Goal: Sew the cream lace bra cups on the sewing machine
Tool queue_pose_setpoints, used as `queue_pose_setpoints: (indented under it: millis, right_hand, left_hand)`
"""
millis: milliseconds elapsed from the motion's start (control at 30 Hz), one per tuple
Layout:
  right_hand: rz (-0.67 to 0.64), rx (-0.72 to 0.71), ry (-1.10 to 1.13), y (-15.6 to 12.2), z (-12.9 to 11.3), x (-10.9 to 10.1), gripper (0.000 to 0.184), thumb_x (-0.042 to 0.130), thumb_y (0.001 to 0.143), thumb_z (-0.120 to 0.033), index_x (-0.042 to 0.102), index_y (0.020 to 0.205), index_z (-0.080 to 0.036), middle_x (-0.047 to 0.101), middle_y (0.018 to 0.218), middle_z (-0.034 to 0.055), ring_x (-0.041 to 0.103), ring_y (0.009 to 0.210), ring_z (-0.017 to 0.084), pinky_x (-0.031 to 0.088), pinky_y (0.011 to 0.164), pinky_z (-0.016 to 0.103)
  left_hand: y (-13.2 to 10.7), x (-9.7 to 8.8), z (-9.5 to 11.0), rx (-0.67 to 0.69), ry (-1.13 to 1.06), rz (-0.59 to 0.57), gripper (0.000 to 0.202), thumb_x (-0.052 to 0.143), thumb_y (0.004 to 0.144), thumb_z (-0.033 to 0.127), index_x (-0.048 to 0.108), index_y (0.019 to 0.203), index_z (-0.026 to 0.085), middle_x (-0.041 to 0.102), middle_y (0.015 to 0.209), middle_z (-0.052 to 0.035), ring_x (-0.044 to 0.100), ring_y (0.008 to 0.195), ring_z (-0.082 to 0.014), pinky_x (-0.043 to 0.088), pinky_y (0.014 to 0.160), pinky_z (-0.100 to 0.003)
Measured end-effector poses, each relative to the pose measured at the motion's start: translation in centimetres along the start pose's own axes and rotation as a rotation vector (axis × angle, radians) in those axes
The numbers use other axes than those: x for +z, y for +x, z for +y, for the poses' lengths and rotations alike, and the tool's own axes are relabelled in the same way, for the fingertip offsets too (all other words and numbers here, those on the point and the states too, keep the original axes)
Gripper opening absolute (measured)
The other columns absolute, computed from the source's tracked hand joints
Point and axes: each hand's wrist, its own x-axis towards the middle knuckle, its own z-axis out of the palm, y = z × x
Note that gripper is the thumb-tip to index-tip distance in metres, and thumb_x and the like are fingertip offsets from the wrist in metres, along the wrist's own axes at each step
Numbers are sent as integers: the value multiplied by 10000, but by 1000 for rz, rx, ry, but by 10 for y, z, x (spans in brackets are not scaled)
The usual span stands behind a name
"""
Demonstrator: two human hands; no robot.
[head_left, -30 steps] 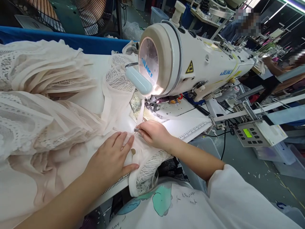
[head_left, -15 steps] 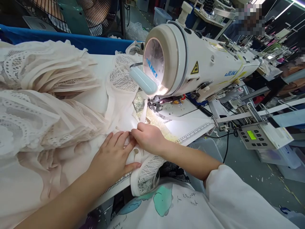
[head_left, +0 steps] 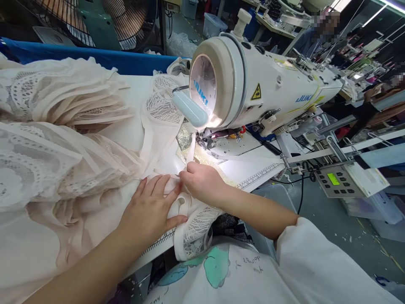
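My left hand (head_left: 148, 207) lies flat with fingers spread on pale cream fabric, pressing it against the table. Just right of it, my right hand (head_left: 202, 181) is closed round a small tool, most of it hidden in the fist; only a thin dark pointed tip (head_left: 177, 175) pokes out to the left over the fabric. A cream strap (head_left: 191, 150) runs from beside my right hand up to the presser foot area (head_left: 204, 141) of the sewing machine (head_left: 253, 84). A lace-trimmed part (head_left: 199, 232) of the garment hangs over the front table edge.
Stacks of cream lace pieces (head_left: 79, 93) fill the table's left side. Another lace piece (head_left: 164, 99) lies by the machine head. A control box (head_left: 337, 183) and a white tape (head_left: 363, 145) are at the right. A fan (head_left: 98, 21) stands behind, and a person (head_left: 322, 31) is farther back.
My right hand has shifted slightly right, away from the left fingers, so the tool's tip now shows. The left hand stays in place on the fabric.
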Motion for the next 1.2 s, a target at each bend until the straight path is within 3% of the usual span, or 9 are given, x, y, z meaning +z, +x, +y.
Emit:
queue_pose_setpoints:
  millis: [267, 500, 600, 700, 833, 933, 1067, 1133, 1200]
  right_hand:
    - [24, -34, 46, 16, -5, 12, 195, 454, 886, -240, 624, 965, -186, 542, 862, 35, 361, 634, 145, 190, 521, 273]
    - [-60, 24, 30, -2, 4, -12, 173, 495, 860, -175, 666, 882, -162, 567, 835, 59, 397, 621, 145, 213, 520, 281]
    - [-8, 129, 113, -24, 33, -20, 198, 482, 870, -195, 666, 802, -163, 576, 794, 54, 447, 651, 144, 265, 550, 266]
    - [159, 367, 332, -47, 78, -17, 262, 489, 878, -285, 647, 698, -180, 584, 713, 30, 518, 703, 152, 339, 605, 251]
    - [317, 651, 350, -64, 136, -5, 325, 430, 880, -342, 678, 870, -132, 593, 661, 43, 521, 589, 176, 361, 537, 280]
    - [404, 751, 356, -69, 160, 1, 350, 452, 866, -338, 679, 959, -88, 644, 765, 98, 581, 663, 216, 437, 607, 325]
    - [505, 726, 341, -67, 144, 0, 397, 402, 901, -268, 633, 1138, -48, 569, 1208, 244, 607, 964, 301, 462, 839, 452]
    - [476, 575, 369, -60, 115, 1, 363, 378, 924, -225, 650, 1128, -98, 576, 1228, 202, 600, 1035, 276, 466, 884, 427]
    - [380, 326, 418, -48, 77, 2, 261, 466, 910, -204, 693, 1039, -196, 644, 1143, 88, 616, 1023, 197, 488, 867, 318]
  left_hand:
    - [1, -2, 1, -27, -10, 3, 622, 786, 640, 519, 710, 1138, 154, 595, 1232, -293, 559, 1155, -463, 429, 975, -655]
    - [2, -3, 1, -62, -11, -95, 711, 756, 675, 543, 623, 1284, 200, 582, 1301, -246, 514, 1219, -449, 367, 1016, -663]
    - [3, -4, 2, -98, -23, -155, 733, 752, 688, 532, 582, 1328, 220, 553, 1351, -228, 484, 1255, -442, 328, 1042, -659]
    - [4, -7, 2, -123, -19, -205, 733, 742, 705, 519, 558, 1350, 225, 525, 1387, -220, 456, 1283, -443, 301, 1058, -658]
    - [7, -16, 4, -134, -1, -287, 724, 715, 733, 513, 529, 1375, 236, 508, 1408, -216, 449, 1290, -439, 288, 1070, -653]
    - [10, -25, 6, -129, 39, -351, 712, 687, 757, 515, 512, 1388, 235, 485, 1428, -221, 436, 1309, -421, 297, 1087, -610]
    - [11, -35, 4, -95, 88, -418, 700, 661, 776, 526, 497, 1397, 246, 448, 1456, -230, 429, 1324, -404, 333, 1082, -570]
    - [10, -39, 0, -52, 85, -444, 694, 660, 775, 530, 503, 1392, 255, 419, 1481, -223, 409, 1345, -398, 342, 1083, -563]
    - [9, -44, -5, -9, 44, -460, 700, 647, 768, 557, 517, 1383, 248, 379, 1507, -218, 380, 1368, -398, 344, 1086, -564]
